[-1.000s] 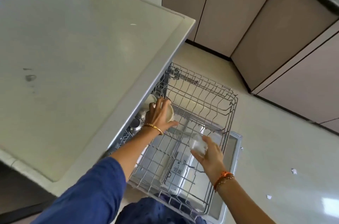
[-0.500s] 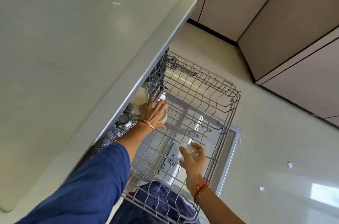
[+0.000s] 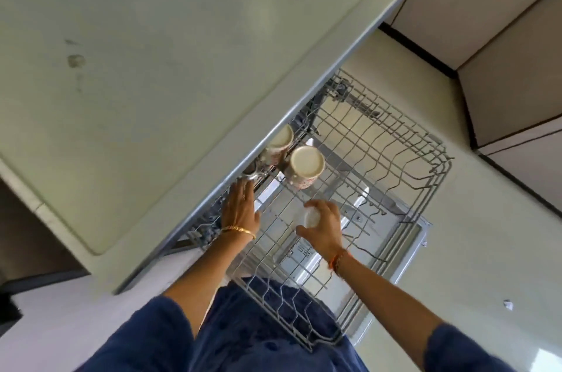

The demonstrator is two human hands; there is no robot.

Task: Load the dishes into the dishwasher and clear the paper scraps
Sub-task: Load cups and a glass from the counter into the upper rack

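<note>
left hand (image 3: pixel 240 207) fingers flat, spread | right hand (image 3: pixel 324 224) grips clear glass (image 3: pixel 310 217) | wire rack (image 3: pixel 380 158)

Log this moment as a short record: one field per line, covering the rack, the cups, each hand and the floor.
rack: wire dishwasher rack pulled out under the counter
cups: two patterned cups, one upside down in the rack, the other partly under the counter edge
left hand: left hand flat, fingers straight, at the rack's left edge
right hand: right hand grips a small clear glass over the rack
floor: paper scrap lying on it
</note>
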